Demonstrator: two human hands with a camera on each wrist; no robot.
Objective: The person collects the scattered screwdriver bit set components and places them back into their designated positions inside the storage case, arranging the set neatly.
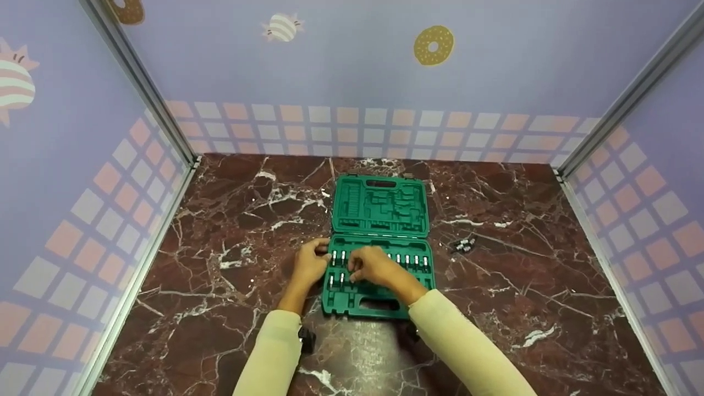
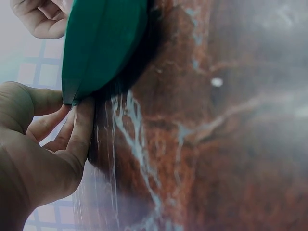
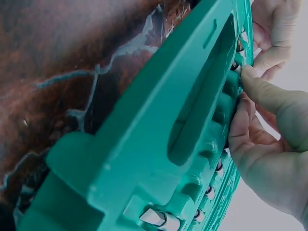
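An open green plastic tool case (image 1: 379, 243) lies on the marbled surface, its lid folded back away from me. Short silver socket bits (image 1: 407, 259) stand in rows in its near half. My left hand (image 1: 312, 263) pinches the case's left edge, thumb above and fingers at the underside, as the left wrist view (image 2: 43, 139) shows. Over the near half my right hand (image 1: 377, 267) has thumb and fingertips brought together down at the slots. Whatever lies between those fingertips is hidden, also in the right wrist view, where the right thumb (image 3: 269, 94) touches the slot area.
A small pile of loose silver and black bits (image 1: 465, 245) lies on the surface right of the case. Patterned lilac walls (image 1: 352, 71) enclose the surface at the back and both sides. The case's handle opening (image 1: 379, 304) faces me.
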